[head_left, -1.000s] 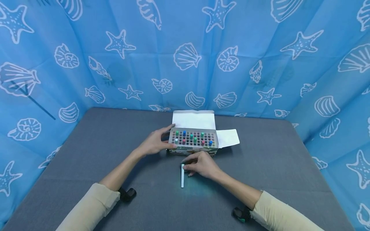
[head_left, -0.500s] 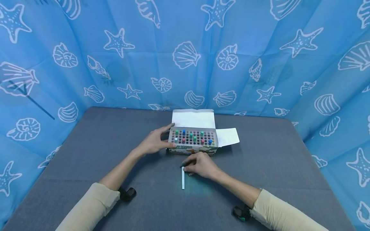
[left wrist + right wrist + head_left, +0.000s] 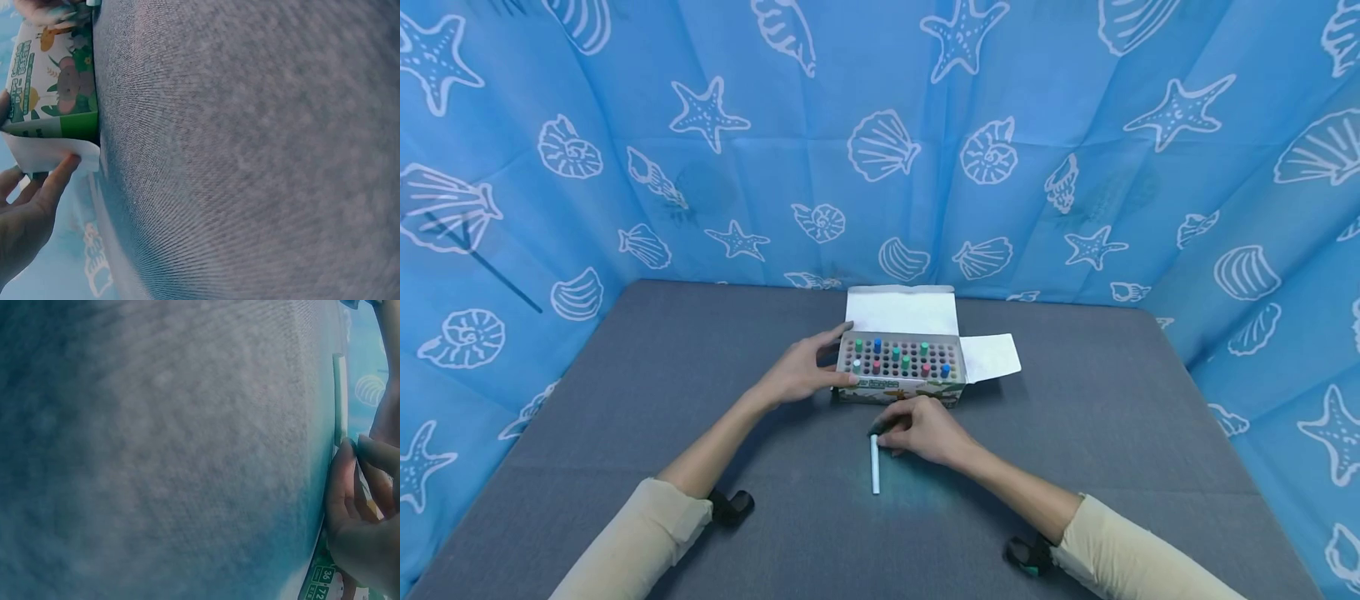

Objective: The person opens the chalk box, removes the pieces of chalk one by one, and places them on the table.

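Note:
A small printed chalk box (image 3: 898,391) stands near the back middle of the table, its lid folded back. Inside, a grey holder with rows of holes bears several green, blue, red and white chalk ends. My left hand (image 3: 797,368) grips the box's left end, the thumb at the front and the fingers behind. The left wrist view shows those fingers against a white end flap (image 3: 50,151). In front of the box, my right hand (image 3: 925,430) pinches the far end of a white stick of chalk (image 3: 876,468). The stick points toward me; whether it touches the table is unclear.
The box's open lid (image 3: 901,308) leans toward the blue shell-patterned curtain (image 3: 820,167). A white side flap (image 3: 991,358) juts out on the right. Grey cloth covers the table (image 3: 760,533). Dark camera straps are on both wrists.
My right hand and the white chalk have shifted slightly toward me. The left hand and the box have stayed in place.

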Available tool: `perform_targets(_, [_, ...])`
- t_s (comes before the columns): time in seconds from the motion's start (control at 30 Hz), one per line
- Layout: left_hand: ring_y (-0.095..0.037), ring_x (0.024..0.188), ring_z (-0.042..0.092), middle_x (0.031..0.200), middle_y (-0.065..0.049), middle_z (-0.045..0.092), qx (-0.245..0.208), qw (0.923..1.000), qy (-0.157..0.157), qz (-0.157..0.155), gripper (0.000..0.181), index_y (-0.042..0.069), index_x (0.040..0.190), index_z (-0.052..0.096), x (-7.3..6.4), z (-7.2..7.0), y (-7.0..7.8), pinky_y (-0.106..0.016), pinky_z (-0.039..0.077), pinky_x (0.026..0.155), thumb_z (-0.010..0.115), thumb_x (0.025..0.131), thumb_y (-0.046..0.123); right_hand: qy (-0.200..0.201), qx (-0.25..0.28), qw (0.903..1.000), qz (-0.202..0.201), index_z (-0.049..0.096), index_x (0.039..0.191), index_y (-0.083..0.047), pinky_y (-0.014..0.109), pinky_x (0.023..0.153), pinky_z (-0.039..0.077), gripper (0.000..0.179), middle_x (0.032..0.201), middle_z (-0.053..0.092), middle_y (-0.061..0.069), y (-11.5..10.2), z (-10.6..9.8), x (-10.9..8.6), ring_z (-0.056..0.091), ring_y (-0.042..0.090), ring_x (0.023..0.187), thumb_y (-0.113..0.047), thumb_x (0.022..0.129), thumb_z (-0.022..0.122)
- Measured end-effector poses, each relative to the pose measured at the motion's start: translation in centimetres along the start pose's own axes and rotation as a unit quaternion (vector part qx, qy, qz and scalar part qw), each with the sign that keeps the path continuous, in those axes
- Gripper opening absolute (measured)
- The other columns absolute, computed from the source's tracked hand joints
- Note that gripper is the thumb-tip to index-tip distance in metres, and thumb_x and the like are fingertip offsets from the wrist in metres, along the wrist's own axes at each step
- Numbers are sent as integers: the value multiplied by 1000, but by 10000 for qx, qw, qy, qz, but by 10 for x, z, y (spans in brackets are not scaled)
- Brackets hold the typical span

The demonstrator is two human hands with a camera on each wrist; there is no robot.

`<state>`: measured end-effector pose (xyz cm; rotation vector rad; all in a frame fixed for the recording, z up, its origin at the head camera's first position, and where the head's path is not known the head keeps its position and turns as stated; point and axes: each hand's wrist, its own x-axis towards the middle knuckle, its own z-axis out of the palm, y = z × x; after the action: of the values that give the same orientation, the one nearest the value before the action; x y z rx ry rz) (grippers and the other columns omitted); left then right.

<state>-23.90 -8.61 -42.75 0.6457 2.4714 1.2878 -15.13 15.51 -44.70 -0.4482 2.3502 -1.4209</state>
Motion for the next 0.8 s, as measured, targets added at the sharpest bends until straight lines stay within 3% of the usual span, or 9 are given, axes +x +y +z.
perform_targets(0.27, [-37,138,42,147,-18,47,-89,10000,-18,20,91,20,158,28,-1,0,0,-47,44,106,81,85,29,201,-317,9990,-252,74,108,-4,25,59,54,19,87,71,3,-3,-5,-3,68,16,72,-5,88,74])
perform_targets(0.47, [-37,137,43,146,-19,47,-170,9998,-64,24,91,19,159,27,0,1,1,-44,47,103,81,85,28,174,-249,9982,-509,73,109,-3,26,62,55,21,91,71,4,-8,-13,-7,68,15,76,-5,88,74])
perform_targets(0.63, [-37,134,46,148,-19,46,-86,10000,-30,-34,91,20,158,28,0,1,1,-45,47,103,81,85,30,397,-259,9959,-769,74,110,-4,27,66,56,20,94,71,5,-16,-22,-9,67,16,80,-8,90,73])
perform_targets(0.8, [-37,134,46,147,-19,47,-82,9999,-35,-58,91,20,158,28,0,0,1,-45,48,102,81,85,29,563,-254,9953,-748,74,110,-4,27,71,56,20,97,71,7,-24,-32,-11,67,20,85,-11,91,72])
